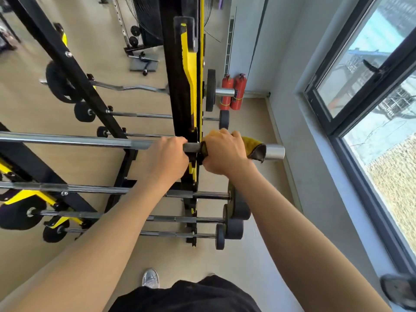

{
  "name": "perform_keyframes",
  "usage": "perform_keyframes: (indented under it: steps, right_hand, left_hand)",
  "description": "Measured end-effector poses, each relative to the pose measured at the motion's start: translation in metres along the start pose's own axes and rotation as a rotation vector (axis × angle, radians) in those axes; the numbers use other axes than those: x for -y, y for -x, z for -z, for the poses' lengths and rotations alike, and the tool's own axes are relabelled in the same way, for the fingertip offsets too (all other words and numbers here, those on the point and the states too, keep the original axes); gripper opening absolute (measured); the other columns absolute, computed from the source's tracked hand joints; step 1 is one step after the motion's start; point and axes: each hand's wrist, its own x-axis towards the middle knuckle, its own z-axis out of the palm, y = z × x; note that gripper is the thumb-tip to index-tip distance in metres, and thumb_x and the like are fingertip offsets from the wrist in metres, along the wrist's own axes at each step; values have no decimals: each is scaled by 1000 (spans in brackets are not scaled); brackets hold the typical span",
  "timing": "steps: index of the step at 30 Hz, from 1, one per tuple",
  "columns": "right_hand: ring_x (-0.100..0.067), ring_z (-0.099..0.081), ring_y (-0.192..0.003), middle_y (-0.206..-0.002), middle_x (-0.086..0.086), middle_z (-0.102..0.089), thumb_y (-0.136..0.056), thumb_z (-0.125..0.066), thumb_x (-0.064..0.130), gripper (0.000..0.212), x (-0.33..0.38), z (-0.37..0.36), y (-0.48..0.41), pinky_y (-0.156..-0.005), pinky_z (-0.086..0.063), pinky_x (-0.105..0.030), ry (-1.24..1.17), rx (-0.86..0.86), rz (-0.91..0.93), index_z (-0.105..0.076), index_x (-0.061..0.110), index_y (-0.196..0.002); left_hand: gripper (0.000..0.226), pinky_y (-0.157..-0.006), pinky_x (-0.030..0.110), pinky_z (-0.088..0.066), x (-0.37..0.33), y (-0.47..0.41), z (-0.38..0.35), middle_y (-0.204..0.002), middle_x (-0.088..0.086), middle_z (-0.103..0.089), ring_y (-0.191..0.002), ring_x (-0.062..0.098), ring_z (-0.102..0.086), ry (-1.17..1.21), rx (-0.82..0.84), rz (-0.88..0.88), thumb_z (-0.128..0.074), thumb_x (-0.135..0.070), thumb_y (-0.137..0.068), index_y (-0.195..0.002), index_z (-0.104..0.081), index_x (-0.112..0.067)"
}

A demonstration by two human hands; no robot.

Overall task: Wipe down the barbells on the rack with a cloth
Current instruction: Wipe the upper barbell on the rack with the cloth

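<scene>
A long chrome barbell [67, 140] lies across the black and yellow rack [182, 97] at chest height. My left hand [165, 157] grips the bar just left of the rack's upright. My right hand [222, 152] grips the bar's right end through a yellow cloth [253, 148] wrapped round it. The cloth's dark edge hangs just short of the bare chrome sleeve tip [274, 152]. Lower rungs hold several smaller barbells [112, 190] with black end weights.
Two red fire extinguishers [233, 92] stand in the corner behind the rack. A wall with a dark-framed window [360, 104] runs along the right. Black weight plates [238, 208] hang at the rack's lower right. More gym equipment [141, 30] stands on the beige floor beyond.
</scene>
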Motion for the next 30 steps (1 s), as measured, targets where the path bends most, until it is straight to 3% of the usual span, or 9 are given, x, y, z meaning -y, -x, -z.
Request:
perform_keyframes:
  steps: [3, 7, 10, 14, 17, 21, 24, 26, 30]
  right_hand:
    - [-24, -59, -89, -94, -2, -57, -90, -74, 36, 31, 0, 20, -20, -92, -53, -45, -1, 237, -55, -65, 17, -113]
    - [-25, -62, -87, -100, -6, -60, -97, -72, 26, 27, 5, 8, -14, -77, -54, -37, 88, 148, -45, -67, 14, -120]
    - [-32, -58, -110, -119, -14, -57, -100, -63, 21, 27, 6, -22, 16, -102, -50, -46, 176, -107, -20, -61, 8, -124]
    - [-43, -29, -150, -160, -23, -33, -105, -18, 19, 55, 5, -44, 51, -123, -24, -57, 113, -259, 16, -36, 1, -153]
    - [-40, -15, -158, -171, -20, -16, -106, -36, 26, 60, 2, -49, 69, -125, -19, -60, 85, -218, 46, -29, 7, -162]
    - [-34, -37, -146, -157, -14, -40, -102, -35, 45, 61, 6, -32, 56, -121, -29, -52, -25, -232, -1, -42, 10, -152]
    - [-25, -61, -108, -119, -3, -62, -107, -32, 42, 38, -2, -16, 29, -102, -47, -44, -80, -216, -53, -55, 20, -127]
    - [-24, -63, -87, -96, -1, -63, -107, -36, 40, 27, -6, -3, 10, -92, -50, -44, -128, -117, -128, -55, 21, -105]
    - [-29, -64, -102, -108, -6, -67, -102, -52, 33, 19, 2, -9, 5, -99, -48, -45, -74, -94, -153, -58, 16, -110]
  left_hand:
    - [40, -62, 27, -48, 0, 5, 3, -110, 7, -74, -93, 24, -70, -33, 54, -2, -59, -15, -101, -140, -65, -24]
    - [29, -59, 30, -54, -5, -1, 4, -89, 4, -70, -75, 22, -66, -113, 86, 3, -61, -21, -99, -126, -72, -23]
    - [17, -60, 37, -59, -11, -4, 4, -79, 1, -60, -67, 22, -61, -161, 99, 38, -62, -24, -96, -110, -70, -19]
    - [8, -57, 34, -55, -18, -8, 5, -72, 1, -53, -64, 21, -59, -166, 107, 48, -64, -22, -97, -101, -67, -16]
    - [8, -59, 34, -52, -22, -11, 5, -70, 0, -49, -67, 23, -60, -158, 118, 47, -65, -22, -98, -98, -65, -14]
    - [11, -59, 33, -42, -30, -10, 4, -72, 1, -45, -68, 22, -54, -193, 110, 50, -62, -25, -101, -101, -63, -13]
    - [15, -60, 32, -39, -32, -6, 3, -74, 1, -47, -68, 21, -52, -222, 106, 53, -61, -25, -102, -106, -65, -12]
    - [18, -59, 32, -40, -30, -5, 3, -80, 3, -52, -69, 21, -53, -208, 105, 72, -62, -27, -101, -110, -66, -12]
    - [26, -54, 28, -39, -19, -2, 2, -86, 3, -58, -72, 20, -56, -144, 98, 93, -63, -24, -100, -124, -70, -16]
